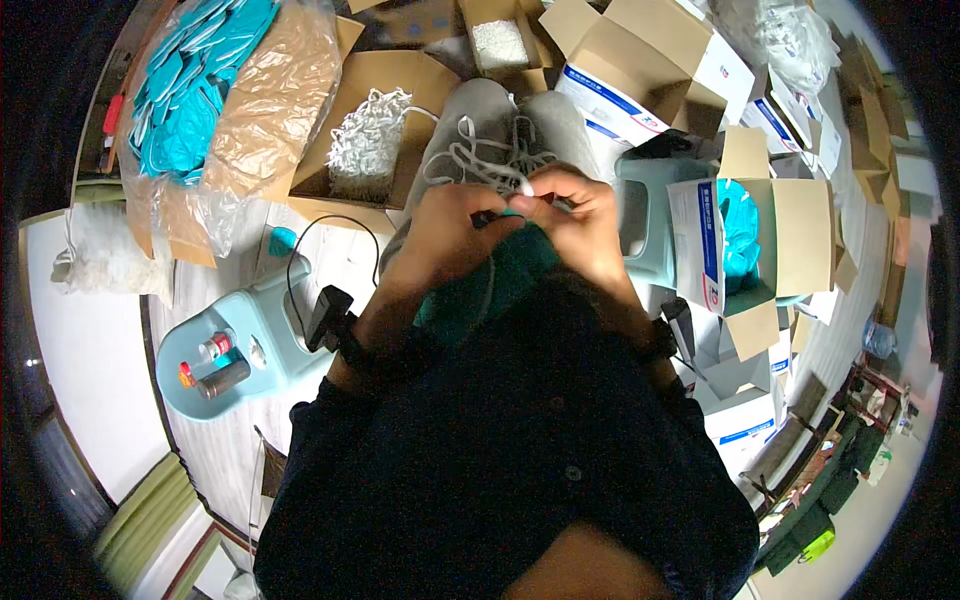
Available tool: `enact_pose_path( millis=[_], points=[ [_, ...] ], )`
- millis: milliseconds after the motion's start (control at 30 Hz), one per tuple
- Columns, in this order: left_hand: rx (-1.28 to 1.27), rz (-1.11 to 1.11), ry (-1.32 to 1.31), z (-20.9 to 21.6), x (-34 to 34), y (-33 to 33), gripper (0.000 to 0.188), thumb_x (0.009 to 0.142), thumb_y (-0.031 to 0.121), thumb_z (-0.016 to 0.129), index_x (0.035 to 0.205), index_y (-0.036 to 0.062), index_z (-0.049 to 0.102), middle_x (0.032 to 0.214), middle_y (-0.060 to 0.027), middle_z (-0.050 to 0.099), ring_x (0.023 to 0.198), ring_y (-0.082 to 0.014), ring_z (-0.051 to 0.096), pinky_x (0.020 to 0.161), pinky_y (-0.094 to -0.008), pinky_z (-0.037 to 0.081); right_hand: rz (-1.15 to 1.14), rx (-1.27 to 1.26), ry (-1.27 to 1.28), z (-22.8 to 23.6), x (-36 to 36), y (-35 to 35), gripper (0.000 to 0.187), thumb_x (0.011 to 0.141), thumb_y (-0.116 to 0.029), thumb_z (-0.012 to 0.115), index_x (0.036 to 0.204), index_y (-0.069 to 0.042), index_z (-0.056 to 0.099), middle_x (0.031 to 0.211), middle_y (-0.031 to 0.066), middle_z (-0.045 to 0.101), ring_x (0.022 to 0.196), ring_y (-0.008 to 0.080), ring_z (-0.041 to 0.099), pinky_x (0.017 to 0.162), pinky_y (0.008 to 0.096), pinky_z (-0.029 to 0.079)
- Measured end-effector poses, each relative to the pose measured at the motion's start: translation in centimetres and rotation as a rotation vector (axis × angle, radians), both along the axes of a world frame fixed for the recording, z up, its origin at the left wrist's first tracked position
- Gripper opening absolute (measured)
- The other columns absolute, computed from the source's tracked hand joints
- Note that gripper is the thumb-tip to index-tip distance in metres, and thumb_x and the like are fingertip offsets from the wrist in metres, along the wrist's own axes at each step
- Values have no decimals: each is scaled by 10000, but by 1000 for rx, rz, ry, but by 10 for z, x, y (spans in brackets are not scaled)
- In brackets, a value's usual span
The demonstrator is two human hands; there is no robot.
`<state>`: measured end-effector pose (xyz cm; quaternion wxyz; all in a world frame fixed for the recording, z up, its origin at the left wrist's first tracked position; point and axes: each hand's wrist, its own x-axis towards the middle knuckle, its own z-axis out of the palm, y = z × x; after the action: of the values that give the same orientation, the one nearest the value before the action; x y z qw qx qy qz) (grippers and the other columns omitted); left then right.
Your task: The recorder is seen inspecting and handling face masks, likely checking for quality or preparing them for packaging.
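Note:
In front of my lap, my left hand (446,232) and my right hand (580,215) meet with fingertips pinched together. Between them is a teal fabric piece (500,275), which looks like a folded face mask; it hangs toward my body. My right thumb and forefinger grip a white strap (525,187) at its upper end, close to the left fingertips. More loose white straps (480,150) lie looped over my grey trousers just beyond the hands. My left fingertips are partly hidden, and the exact join of strap and fabric is too small to make out.
Far left, a plastic-lined carton holds many teal pieces (185,120). Beside it stands an open carton of white straps (370,145). A pale blue stool (235,350) at left carries bottles. Right are another stool (648,215) and an open box with teal pieces (738,235).

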<state>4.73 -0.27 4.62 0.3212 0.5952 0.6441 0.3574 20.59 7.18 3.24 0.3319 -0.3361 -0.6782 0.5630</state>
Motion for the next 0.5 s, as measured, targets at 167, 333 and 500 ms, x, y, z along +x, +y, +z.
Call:
enact_pose_path(
  millis=[167, 333, 500],
  points=[
    [-75, 55, -185, -11, -2, -5, 167, 747, 177, 737, 771, 27, 669, 652, -121, 610, 570, -208, 590, 550, -327, 454, -56, -290, 283, 9, -1, -7, 81, 853, -33, 632, 907, 4, 680, 789, 64, 664, 717, 123, 604, 723, 241, 462],
    [71, 2, -100, -2, -16, -12, 93, 757, 101, 714, 813, 36, 680, 673, -104, 618, 565, -185, 575, 536, -309, 446, -121, -136, 181, -6, 25, 8, 139, 896, -55, 554, 871, -27, 688, 605, -9, 552, 579, 75, 503, 596, 234, 421],
    [192, -138, 32, 19, -36, -31, 156, 715, 39, 693, 870, 51, 681, 755, -97, 644, 653, -220, 636, 579, -311, 490, 138, -101, -281, 6, 49, 32, 163, 914, -125, 550, 935, -84, 707, 613, -3, 576, 549, 85, 497, 502, 237, 372]
  ],
)
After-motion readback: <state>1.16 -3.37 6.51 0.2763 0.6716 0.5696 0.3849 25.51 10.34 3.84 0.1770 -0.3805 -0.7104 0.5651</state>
